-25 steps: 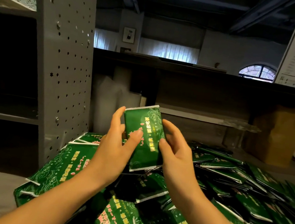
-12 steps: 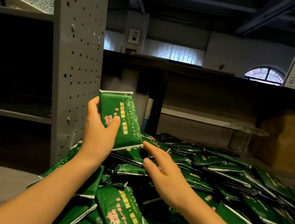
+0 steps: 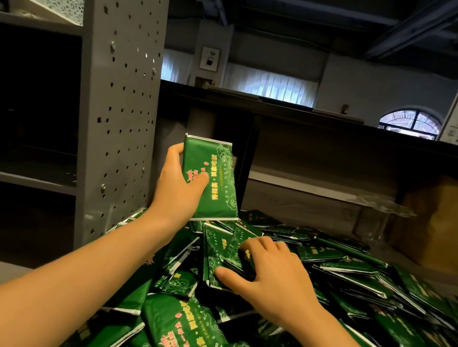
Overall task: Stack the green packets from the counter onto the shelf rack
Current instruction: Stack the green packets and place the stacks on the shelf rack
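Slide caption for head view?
Left hand holds a green packet upright beside the shelf rack; right hand grips a second packet on the pile.

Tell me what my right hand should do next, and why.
Probably lift the top packet off the pile and bring it against the held packet. The right hand has thumb and fingers curled round its edges, yet it lies on the pile, while the left hand holds one packet upright above it.

right hand point(image 3: 274, 277): off held packet point(image 3: 213, 189) | now grasping pile packet point(image 3: 216, 251)
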The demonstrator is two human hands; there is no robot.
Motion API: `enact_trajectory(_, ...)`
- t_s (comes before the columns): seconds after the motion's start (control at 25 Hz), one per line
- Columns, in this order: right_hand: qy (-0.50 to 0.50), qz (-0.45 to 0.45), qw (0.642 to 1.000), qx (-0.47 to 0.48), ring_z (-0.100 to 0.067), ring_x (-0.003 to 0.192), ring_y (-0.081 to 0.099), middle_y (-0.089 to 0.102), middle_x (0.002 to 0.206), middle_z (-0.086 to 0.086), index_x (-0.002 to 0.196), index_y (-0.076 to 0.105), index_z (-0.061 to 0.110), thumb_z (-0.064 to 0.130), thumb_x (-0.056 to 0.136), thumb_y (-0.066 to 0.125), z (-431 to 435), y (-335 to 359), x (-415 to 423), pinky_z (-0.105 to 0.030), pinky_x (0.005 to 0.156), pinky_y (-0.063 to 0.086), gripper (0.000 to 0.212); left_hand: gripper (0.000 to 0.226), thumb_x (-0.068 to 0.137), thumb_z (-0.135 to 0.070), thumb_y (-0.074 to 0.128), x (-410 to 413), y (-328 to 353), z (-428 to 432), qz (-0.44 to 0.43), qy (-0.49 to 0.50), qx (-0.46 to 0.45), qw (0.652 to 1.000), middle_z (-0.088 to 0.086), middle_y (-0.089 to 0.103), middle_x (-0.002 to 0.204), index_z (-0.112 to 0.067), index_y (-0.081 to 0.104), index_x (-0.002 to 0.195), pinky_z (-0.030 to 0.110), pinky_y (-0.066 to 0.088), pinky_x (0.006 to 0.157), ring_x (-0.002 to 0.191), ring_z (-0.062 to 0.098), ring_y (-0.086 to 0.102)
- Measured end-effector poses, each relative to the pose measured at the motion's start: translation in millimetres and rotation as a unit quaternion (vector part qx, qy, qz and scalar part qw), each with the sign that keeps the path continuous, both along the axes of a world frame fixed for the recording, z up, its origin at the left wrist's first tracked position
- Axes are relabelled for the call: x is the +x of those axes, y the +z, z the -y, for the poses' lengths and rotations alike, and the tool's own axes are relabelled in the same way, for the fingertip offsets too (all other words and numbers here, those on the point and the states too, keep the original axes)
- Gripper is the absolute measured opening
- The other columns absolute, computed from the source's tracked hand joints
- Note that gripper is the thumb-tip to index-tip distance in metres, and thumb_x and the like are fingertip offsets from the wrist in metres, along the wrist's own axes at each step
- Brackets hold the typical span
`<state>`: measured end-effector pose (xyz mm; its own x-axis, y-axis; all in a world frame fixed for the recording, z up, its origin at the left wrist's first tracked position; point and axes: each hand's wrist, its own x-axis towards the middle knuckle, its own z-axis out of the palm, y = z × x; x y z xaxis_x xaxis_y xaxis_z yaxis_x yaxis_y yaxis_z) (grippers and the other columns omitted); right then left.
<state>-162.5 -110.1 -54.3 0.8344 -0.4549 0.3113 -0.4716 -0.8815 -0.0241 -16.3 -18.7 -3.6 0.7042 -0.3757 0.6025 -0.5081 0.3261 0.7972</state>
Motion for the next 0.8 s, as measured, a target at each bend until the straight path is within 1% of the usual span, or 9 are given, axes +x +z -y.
enact_trajectory(0.12,-0.023,0.001,1.000,0.021,-0.019,0.104,0.046,0.053,0.120,0.005,0.117,0.039,0.025,0.081,0.073,0.040,3.8,2.2,-3.3,-0.034,0.083,0.039,0.071,0.032,0.092,-0.003,0.051,-2.7,-8.1,-1.2,-0.016,-0.029,-0.004,0.999,-0.007,0.057,0.100,-0.025,0.040,0.114,0.018,0.053,0.066,0.087,0.008,0.060)
enact_trajectory(0.28,-0.020,0.013,1.000,0.012,-0.021,0.113,0.051,0.052,0.126,0.003,0.133,0.034,0.026,0.070,0.082,0.046,5.0,5.4,-8.2,-0.035,0.085,0.046,0.068,0.034,0.093,-0.005,0.052,0.8,-23.7,-10.7,-0.042,-0.050,0.018,0.998,-0.005,0.059,0.105,-0.029,0.040,0.114,0.022,0.053,0.068,0.089,0.009,0.062)
enact_trajectory(0.4,0.010,0.046,0.999,0.002,-0.028,0.105,0.057,0.059,0.118,-0.003,0.136,0.035,0.023,0.041,0.093,0.050,10.4,10.5,-11.8,-0.037,0.080,0.049,0.049,0.034,0.092,-0.006,0.053,4.1,-27.7,-15.5,-0.056,-0.054,0.034,0.996,-0.003,0.060,0.107,-0.028,0.040,0.114,0.035,0.054,0.079,0.094,0.017,0.063)
enact_trajectory(0.48,-0.006,0.042,0.999,-0.005,-0.031,0.101,0.057,0.060,0.113,-0.005,0.142,0.029,0.023,0.020,0.092,0.052,17.7,12.8,-14.8,-0.036,0.073,0.048,0.054,0.034,0.092,-0.007,0.053,1.5,-29.6,-16.9,-0.044,-0.059,0.046,0.996,-0.001,0.061,0.107,-0.028,0.039,0.115,0.032,0.054,0.076,0.094,0.017,0.063)
enact_trajectory(0.52,-0.028,0.030,0.999,-0.022,-0.031,0.101,0.058,0.061,0.112,-0.006,0.143,0.027,0.024,0.016,0.091,0.052,20.9,13.3,-16.3,-0.034,0.069,0.045,0.058,0.035,0.092,-0.007,0.053,-0.2,-31.1,-17.4,-0.034,-0.060,0.053,0.996,-0.001,0.060,0.107,-0.028,0.038,0.116,0.028,0.053,0.073,0.093,0.015,0.063)
enact_trajectory(0.6,-0.083,0.012,0.994,-0.069,-0.032,0.104,0.058,0.062,0.112,-0.006,0.140,0.032,0.024,0.016,0.090,0.052,24.0,14.7,-20.4,-0.034,0.068,0.041,0.054,0.036,0.093,-0.008,0.053,-4.2,-33.2,-17.5,-0.025,-0.064,0.065,0.995,-0.001,0.060,0.107,-0.027,0.037,0.118,0.022,0.051,0.068,0.091,0.012,0.062)
enact_trajectory(0.68,-0.125,0.019,0.990,-0.069,-0.033,0.105,0.058,0.062,0.113,-0.008,0.133,0.043,0.021,0.017,0.092,0.050,27.0,18.6,-24.6,-0.035,0.070,0.044,0.042,0.037,0.093,-0.008,0.053,-7.5,-33.5,-18.0,-0.025,-0.071,0.069,0.995,-0.003,0.059,0.107,-0.028,0.036,0.119,0.020,0.050,0.066,0.091,0.011,0.062)
enact_trajectory(0.76,-0.145,0.083,0.985,-0.040,-0.035,0.101,0.059,0.063,0.114,-0.010,0.129,0.049,0.023,0.016,0.093,0.049,32.0,24.8,-29.3,-0.038,0.075,0.050,0.037,0.040,0.093,-0.007,0.052,-10.5,-32.0,-18.5,-0.028,-0.075,0.069,0.994,-0.006,0.058,0.106,-0.029,0.033,0.120,0.019,0.050,0.066,0.091,0.011,0.062)
enact_trajectory(0.8,-0.137,0.141,0.980,-0.017,-0.033,0.095,0.061,0.064,0.115,-0.009,0.130,0.050,0.025,0.015,0.093,0.050,34.5,27.3,-31.5,-0.040,0.075,0.052,0.038,0.042,0.093,-0.006,0.052,-11.7,-31.3,-18.7,-0.033,-0.077,0.067,0.994,-0.008,0.057,0.105,-0.030,0.031,0.121,0.020,0.050,0.066,0.090,0.010,0.062)
